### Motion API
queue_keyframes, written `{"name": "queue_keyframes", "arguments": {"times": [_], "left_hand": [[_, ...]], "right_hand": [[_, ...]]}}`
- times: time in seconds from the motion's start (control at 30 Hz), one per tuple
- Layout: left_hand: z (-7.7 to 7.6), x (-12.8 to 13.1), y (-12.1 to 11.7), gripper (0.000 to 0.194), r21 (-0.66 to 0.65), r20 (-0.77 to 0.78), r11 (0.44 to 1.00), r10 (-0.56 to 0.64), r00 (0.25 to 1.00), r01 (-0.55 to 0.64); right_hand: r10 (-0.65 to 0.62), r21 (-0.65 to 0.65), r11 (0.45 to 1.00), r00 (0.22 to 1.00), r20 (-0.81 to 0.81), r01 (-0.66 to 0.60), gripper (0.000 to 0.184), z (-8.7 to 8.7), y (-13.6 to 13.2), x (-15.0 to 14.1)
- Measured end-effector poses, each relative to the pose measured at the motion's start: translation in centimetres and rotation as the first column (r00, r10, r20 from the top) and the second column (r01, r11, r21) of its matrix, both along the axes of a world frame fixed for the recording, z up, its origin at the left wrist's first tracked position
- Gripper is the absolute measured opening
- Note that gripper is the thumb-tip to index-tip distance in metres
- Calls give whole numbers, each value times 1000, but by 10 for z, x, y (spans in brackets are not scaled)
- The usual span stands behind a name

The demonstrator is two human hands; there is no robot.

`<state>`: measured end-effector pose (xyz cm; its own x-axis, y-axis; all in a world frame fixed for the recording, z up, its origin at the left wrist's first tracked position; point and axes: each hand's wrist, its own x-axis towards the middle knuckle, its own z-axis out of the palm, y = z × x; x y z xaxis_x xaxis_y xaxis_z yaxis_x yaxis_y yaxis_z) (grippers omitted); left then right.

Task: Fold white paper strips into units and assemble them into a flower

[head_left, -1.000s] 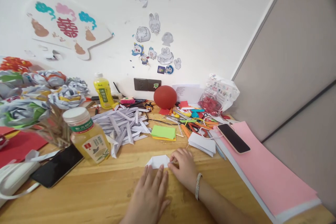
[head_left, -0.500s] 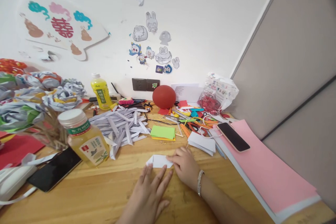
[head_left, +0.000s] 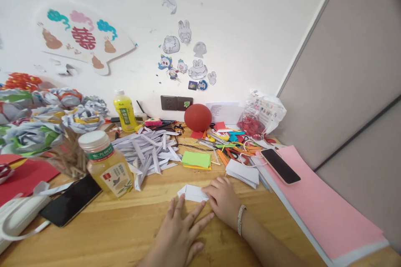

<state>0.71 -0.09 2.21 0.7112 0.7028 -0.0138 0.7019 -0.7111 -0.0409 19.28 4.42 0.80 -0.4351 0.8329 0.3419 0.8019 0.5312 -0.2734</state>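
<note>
A small folded white paper [head_left: 192,192] lies on the wooden table, its corners creased in at both ends. My left hand [head_left: 184,227] is palm down in front of it with the fingers spread, the fingertips resting at its near edge. At the paper's right end, the curled fingers of my right hand [head_left: 223,201] press on the corner and cover part of it. A bracelet [head_left: 240,220] circles my right wrist. Just behind the paper sits a stack of green and yellow paper slips [head_left: 196,159]. A stack of white paper slips [head_left: 242,172] lies beyond my right hand.
Folded white strips [head_left: 152,150] are heaped behind a drink bottle [head_left: 108,167]. A black phone [head_left: 72,200] and paper flowers [head_left: 34,135] occupy the left. Pink sheets [head_left: 326,204] bear another phone [head_left: 280,165] at right. A red balloon [head_left: 198,117] is by the wall.
The whole view has shifted slightly, moving the scene right and down. My left fingers have slid a little toward the paper's right end; my right hand stays at that corner.
</note>
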Motion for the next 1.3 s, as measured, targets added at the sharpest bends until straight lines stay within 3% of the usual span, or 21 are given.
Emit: {"name": "queue_keyframes", "arguments": {"times": [0.3, 0.43, 0.6, 1.03, 1.17, 1.3], "left_hand": [[2, 0, -7, 59, -145, 78, 986, 96, 992, -84], [-1, -5, -5, 57, -124, 125, 989, 102, 987, -86], [7, -7, -1, 59, -137, 99, 989, 77, 992, -63], [4, -13, 4, 53, 62, 152, 998, -21, 988, 12], [1, -15, 7, 49, 232, 233, 968, 40, 972, -95], [-2, -19, 14, 42, 274, 267, 938, 139, 954, -213]], "right_hand": [[-7, -29, 1000, 1000, 13, 8, 25, 0, 0, -1], [4, -19, 1000, 1000, 21, -3, 25, 1, -1, -1], [4, -19, 1000, 1000, 22, -4, 26, 3, -1, -1], [14, -9, 1000, 997, 80, -13, 21, 6, -2, 1], [75, -16, 997, 988, 134, -73, 24, 9, -5, 0], [217, -50, 976, 969, 121, -212, 28, 12, -15, -9]]}}
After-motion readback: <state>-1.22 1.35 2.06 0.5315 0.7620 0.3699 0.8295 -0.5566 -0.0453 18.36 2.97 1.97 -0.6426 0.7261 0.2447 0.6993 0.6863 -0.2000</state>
